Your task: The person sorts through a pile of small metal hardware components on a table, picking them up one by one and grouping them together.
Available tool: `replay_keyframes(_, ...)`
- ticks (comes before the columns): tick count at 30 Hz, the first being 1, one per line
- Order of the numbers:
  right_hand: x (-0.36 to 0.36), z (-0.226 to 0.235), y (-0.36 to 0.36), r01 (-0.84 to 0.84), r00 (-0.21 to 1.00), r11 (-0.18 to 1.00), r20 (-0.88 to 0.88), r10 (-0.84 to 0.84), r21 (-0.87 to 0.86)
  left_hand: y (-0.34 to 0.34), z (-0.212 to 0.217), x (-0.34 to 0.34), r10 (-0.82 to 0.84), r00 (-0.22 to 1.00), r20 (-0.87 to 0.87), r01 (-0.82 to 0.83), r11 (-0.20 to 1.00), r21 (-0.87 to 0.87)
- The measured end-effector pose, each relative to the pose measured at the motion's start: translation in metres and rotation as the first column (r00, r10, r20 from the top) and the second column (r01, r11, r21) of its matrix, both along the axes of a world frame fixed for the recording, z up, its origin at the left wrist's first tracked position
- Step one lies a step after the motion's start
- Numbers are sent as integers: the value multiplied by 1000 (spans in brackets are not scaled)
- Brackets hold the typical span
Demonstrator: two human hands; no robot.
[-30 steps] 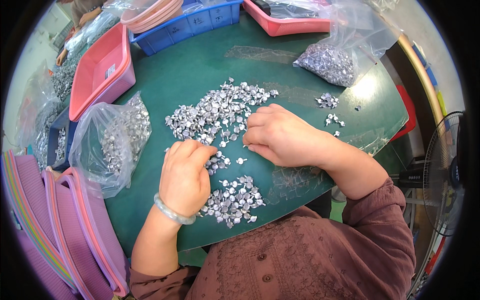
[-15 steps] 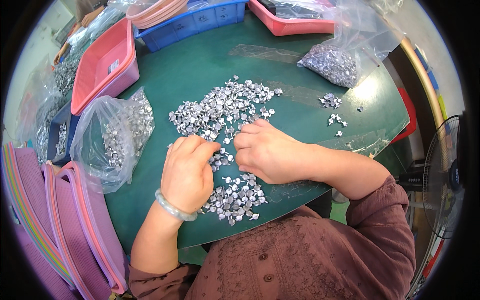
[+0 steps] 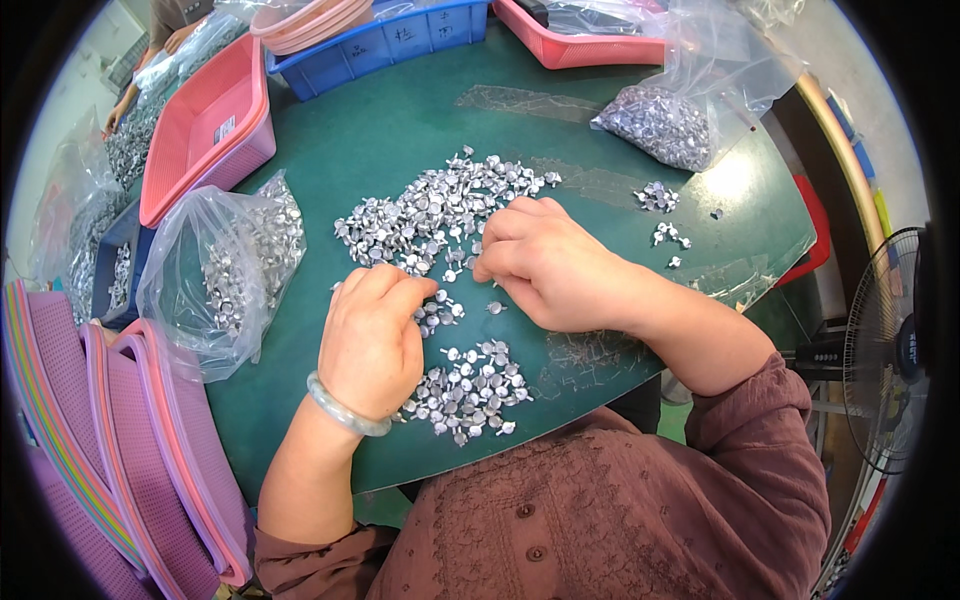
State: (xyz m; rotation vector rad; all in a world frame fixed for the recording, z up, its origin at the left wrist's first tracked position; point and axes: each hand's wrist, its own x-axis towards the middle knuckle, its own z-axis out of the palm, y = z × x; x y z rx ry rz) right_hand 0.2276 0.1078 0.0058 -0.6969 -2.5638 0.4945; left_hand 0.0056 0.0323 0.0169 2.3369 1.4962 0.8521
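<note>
Both hands are lying fingers-curled on the desk point(image 3: 400, 130): left hand point(image 3: 372, 340) and right hand point(image 3: 545, 262) are pinching studs point(image 3: 440, 205) at 12 o'clock, sorting them into pile point(image 3: 470, 388) at 6.

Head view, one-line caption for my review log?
Both hands, left hand and right hand, pick through small metal parts on a green table.
</note>
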Motion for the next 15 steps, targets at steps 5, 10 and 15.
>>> replay_keyframes(5,7,13,0,-109,991,993,70,112,-52,0,-1,0,-1,1000,1,0,1000,3)
replay_keyframes(10,0,6,-7,-224,971,970,63,230,-92,0,-3,-1,1,1000,11,-1,1000,4)
replay_keyframes(15,-8,9,-5,-242,970,968,-21,241,-74,0,-4,-3,14,1000,17,-14,1000,-2)
